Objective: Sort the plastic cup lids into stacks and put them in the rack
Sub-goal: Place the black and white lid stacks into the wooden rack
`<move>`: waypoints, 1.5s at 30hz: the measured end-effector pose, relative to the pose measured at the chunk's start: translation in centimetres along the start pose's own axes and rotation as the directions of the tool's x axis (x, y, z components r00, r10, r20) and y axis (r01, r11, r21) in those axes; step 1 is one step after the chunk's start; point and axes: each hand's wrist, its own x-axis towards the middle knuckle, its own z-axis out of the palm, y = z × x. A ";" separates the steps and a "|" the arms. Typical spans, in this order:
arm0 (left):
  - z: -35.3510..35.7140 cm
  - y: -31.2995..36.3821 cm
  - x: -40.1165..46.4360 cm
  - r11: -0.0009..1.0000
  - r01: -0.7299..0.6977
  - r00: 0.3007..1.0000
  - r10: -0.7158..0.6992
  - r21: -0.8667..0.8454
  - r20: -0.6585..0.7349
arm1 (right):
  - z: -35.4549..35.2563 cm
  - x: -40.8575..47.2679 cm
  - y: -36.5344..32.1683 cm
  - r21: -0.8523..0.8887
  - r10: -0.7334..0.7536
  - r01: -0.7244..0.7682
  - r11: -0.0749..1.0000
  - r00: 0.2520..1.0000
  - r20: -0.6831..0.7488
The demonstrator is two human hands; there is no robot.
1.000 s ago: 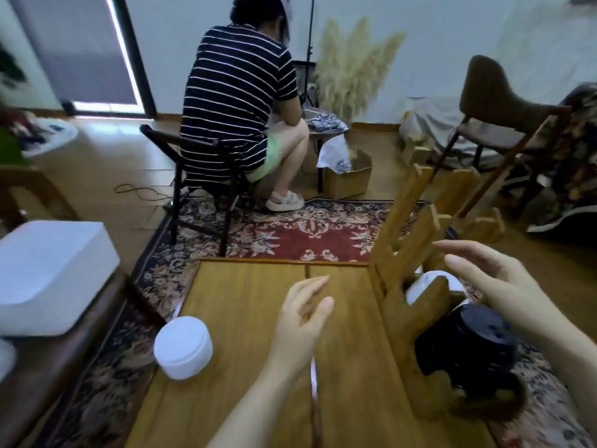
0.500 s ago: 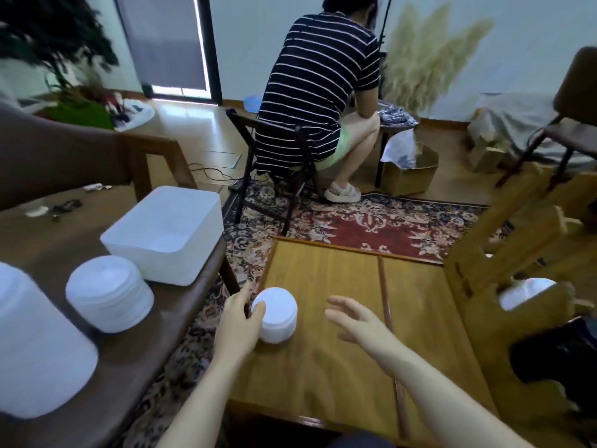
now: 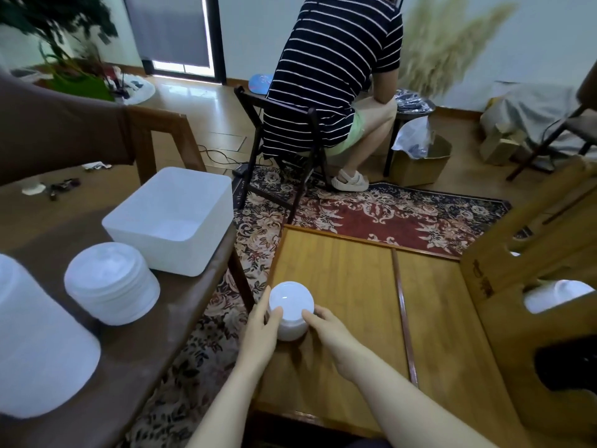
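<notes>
A small stack of white plastic lids [image 3: 291, 305] stands near the left edge of the low wooden table [image 3: 349, 286]. My left hand [image 3: 261, 328] grips its left side and my right hand [image 3: 329, 331] grips its right side. The wooden rack [image 3: 523, 286] stands on the table's right part, with white lids [image 3: 555, 295] in an upper slot and black lids [image 3: 565, 367] in a lower one. Two more white lid stacks, one of middle size [image 3: 109, 282] and one large [image 3: 35, 344], sit on the brown bench [image 3: 155, 334] at the left.
A white plastic bin [image 3: 174, 218] sits on the bench beyond the lid stacks. A person in a striped shirt [image 3: 332, 69] sits on a dark folding chair [image 3: 284, 150] with their back to me. A patterned rug [image 3: 387, 215] lies beneath the table.
My view swung left from the rack to the bench. Both hands came to the small white stack: the left one touched it first, and the right one now holds the other side.
</notes>
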 end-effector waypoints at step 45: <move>34.0 22.1 -8.0 0.847 -0.386 0.643 0.531 -0.365 0.551 | -41.5 -16.7 -4.0 -0.136 -0.474 0.506 0.851 0.632 -0.613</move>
